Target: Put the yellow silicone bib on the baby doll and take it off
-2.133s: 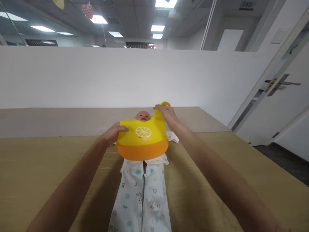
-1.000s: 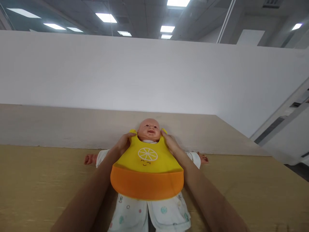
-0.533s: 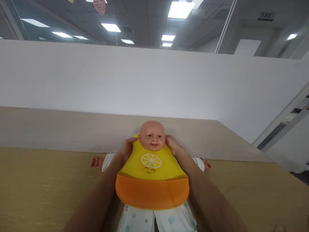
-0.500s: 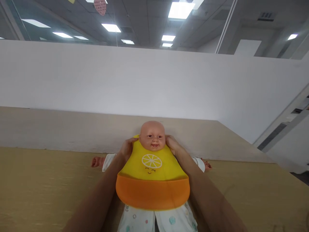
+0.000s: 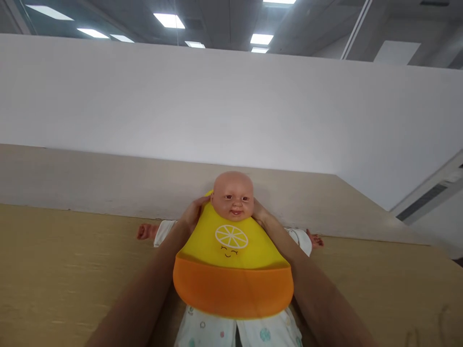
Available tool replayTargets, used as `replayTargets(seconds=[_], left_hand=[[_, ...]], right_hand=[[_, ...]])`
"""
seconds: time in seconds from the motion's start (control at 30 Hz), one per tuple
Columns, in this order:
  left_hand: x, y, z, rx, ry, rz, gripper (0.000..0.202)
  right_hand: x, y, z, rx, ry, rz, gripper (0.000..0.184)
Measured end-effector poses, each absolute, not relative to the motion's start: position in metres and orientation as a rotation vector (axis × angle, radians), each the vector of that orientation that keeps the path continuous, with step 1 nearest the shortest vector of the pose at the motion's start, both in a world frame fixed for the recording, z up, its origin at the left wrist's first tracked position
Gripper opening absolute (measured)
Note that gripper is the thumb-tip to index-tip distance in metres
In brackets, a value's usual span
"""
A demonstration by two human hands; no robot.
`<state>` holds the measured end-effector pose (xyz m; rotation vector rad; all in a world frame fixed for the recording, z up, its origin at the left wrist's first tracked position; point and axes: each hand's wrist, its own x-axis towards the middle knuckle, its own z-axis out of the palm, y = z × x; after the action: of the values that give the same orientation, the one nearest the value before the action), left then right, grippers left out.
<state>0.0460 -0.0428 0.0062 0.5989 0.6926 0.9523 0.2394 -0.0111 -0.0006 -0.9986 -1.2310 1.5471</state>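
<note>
Bib: the yellow bib (image 5: 231, 260) lies over the chest of the doll (image 5: 234, 195), low centre of the frame; its top edge meets the chin, and its orange pocket (image 5: 233, 291) spans the lower end.
Print: a white citrus slice (image 5: 231, 236) above a small smiling face (eyes drawn closed).
Doll: on its back, head just below mid-frame, arms spread to both sides in white sleeves (image 5: 164, 233).
Left hand: your left hand (image 5: 193, 213) is against the bib's edge at the left of the doll's neck; fingertips go out of sight, so cannot tell whether they grasp the strap.
Right hand: your right hand (image 5: 261, 212) is at the neck's other side, fingers hidden behind the head; grip cannot be told.
Trousers: patterned white trousers (image 5: 213, 330) emerge below the pocket, cut off by the bottom edge.
Surface: tan covering (image 5: 72, 270) beneath you, with a paler strip (image 5: 90, 180) behind it.
Background: white wall (image 5: 217, 101) across the upper half, lit ceiling panels (image 5: 169, 20) along the top.
</note>
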Motion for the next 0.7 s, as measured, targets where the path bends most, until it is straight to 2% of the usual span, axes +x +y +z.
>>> replayTargets(seconds=[0.33,0.7], left_hand=[[0.055,-0.038,0.003,0.627,0.695,0.791,0.036],[0.053,-0.032,-0.007,0.715,0.700,1.044,0.029]], right_hand=[[0.238,-0.020,-0.002,-0.913,-1.179,1.486,0.027],[0.237,-0.026,0.003,-0.864,-1.103,1.516,0.021]])
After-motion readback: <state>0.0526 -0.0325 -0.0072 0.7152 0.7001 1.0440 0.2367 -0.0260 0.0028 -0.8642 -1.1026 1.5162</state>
